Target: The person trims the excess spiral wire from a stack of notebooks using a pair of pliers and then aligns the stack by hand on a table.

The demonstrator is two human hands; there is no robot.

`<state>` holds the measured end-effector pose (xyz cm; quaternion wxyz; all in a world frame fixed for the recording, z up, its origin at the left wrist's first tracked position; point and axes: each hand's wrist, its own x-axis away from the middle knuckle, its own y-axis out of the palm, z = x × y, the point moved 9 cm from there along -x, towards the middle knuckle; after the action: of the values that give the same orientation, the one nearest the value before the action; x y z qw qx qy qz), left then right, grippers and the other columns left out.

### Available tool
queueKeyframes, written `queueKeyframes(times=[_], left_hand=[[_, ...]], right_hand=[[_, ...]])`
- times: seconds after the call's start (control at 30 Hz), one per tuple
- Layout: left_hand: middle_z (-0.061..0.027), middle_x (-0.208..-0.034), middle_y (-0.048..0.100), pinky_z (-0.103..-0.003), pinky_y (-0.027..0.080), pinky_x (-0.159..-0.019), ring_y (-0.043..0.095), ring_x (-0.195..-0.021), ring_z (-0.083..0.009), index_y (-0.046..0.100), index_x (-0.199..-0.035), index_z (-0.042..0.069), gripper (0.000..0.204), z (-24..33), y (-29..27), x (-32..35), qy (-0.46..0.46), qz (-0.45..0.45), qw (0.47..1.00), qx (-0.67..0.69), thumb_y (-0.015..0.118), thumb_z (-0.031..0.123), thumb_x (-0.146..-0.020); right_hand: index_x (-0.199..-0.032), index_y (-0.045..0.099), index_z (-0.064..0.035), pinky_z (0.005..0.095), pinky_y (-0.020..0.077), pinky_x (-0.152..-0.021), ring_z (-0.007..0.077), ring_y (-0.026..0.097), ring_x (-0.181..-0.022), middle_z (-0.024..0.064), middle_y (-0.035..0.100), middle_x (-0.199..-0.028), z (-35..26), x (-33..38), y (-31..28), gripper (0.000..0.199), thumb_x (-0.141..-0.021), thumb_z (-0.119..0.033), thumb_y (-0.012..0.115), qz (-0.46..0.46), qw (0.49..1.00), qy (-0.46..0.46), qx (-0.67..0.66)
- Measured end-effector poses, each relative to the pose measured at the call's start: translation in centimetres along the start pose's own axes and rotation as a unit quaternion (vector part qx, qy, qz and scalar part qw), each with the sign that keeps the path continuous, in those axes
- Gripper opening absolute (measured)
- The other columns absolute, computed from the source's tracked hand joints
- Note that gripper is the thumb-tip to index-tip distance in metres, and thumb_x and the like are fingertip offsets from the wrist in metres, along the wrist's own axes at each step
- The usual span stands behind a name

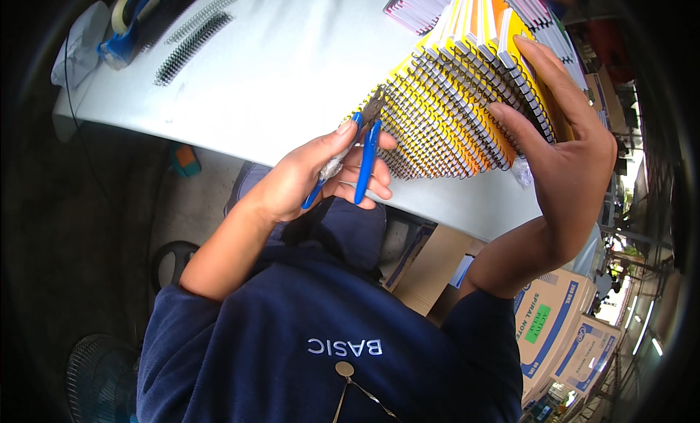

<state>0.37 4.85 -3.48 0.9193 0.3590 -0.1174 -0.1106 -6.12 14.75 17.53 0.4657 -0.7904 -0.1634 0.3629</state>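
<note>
My left hand (310, 164) is closed around blue-handled pliers (370, 142), with the thumb on one handle and the fingers at the other. The handles stand apart, and clear wrapping shows around one of them. The dark jaws reach the near left end of a row of yellow and orange spiral notebooks (445, 106); whether they touch a wire cannot be made out. Dark coils face me along the stacked spines. At the row's right end my right hand (572, 142) grips a notebook, thumb by the coils and index finger against the yellow cover.
Loose black spiral coils (193, 50) lie at the table's far left beside a blue tape dispenser (125, 37). More notebooks with pink edges (417, 9) sit behind the row. The white table (248, 124) ends just before me. Cardboard boxes (550, 328) stand at lower right, a fan (98, 379) at lower left.
</note>
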Motion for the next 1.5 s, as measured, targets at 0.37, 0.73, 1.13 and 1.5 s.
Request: queueKeyframes(times=[0.37,0.73,1.13,1.5], left_hand=[[-0.0062,-0.090,0.057,-0.028,0.045,-0.081,0.056,-0.085,-0.0158,0.047,-0.122,0.003,0.048,0.7,-1.4,-0.7,0.027,0.036,0.967,-0.251,0.036,0.041,-0.096],[-0.0062,-0.087,0.058,-0.029,0.045,-0.069,0.058,-0.083,-0.0172,0.051,-0.117,0.005,0.039,3.3,-1.9,0.5,0.045,0.191,0.811,-0.552,0.044,0.036,-0.095],[-0.0147,-0.086,0.056,-0.043,0.056,-0.067,0.064,-0.077,-0.0278,0.042,-0.124,-0.003,0.062,-0.8,0.8,-0.1,-0.073,-0.199,0.947,0.242,0.024,0.049,-0.096],[-0.0054,-0.080,0.058,-0.032,0.046,-0.064,0.059,-0.072,-0.0161,0.052,-0.103,0.003,0.043,3.3,-1.9,0.9,0.069,0.219,0.766,-0.600,0.041,0.043,-0.094]], right_hand=[[-0.116,0.059,-0.0001,0.0317,0.0429,-0.096,0.0210,0.055,-0.111,0.0147,0.058,-0.120,-0.3,0.1,-0.1,0.048,-0.070,0.005,0.071,0.004,1.000,-0.021,0.003],[-0.117,0.059,-0.0017,0.0326,0.0428,-0.097,0.0216,0.055,-0.112,0.0138,0.058,-0.120,-0.4,0.1,0.1,0.048,-0.070,0.003,0.071,0.004,0.999,-0.041,-0.012],[-0.118,0.059,-0.0026,0.0310,0.0439,-0.095,0.0195,0.056,-0.109,0.0140,0.058,-0.120,-0.3,0.0,0.1,0.050,-0.070,0.005,0.071,0.001,1.000,-0.022,-0.014],[-0.118,0.059,-0.0022,0.0300,0.0440,-0.094,0.0183,0.056,-0.107,0.0139,0.058,-0.120,-0.1,0.1,0.1,0.049,-0.070,0.005,0.070,-0.002,0.999,-0.024,-0.024]])
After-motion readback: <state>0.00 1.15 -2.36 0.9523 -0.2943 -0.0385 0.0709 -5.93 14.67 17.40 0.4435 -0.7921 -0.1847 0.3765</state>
